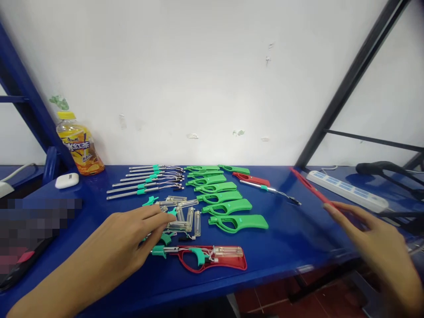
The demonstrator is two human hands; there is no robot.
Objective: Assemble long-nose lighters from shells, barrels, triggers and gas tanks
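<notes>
Lying open centre-right, the table [285, 236] is edged below. A red shell [311, 187] is pinched by the right hand [376, 236]; the left hand [129, 234], over tanks [198, 224], cannot be judged.

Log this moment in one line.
left hand: at clear tubes | right hand: holding red piece | front red shell: holds parts | green shells: on table

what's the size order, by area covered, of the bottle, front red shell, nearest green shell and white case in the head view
1. Bottle
2. Front red shell and nearest green shell: unsure, since they look similar and the red lies nearer the camera
3. White case
</notes>
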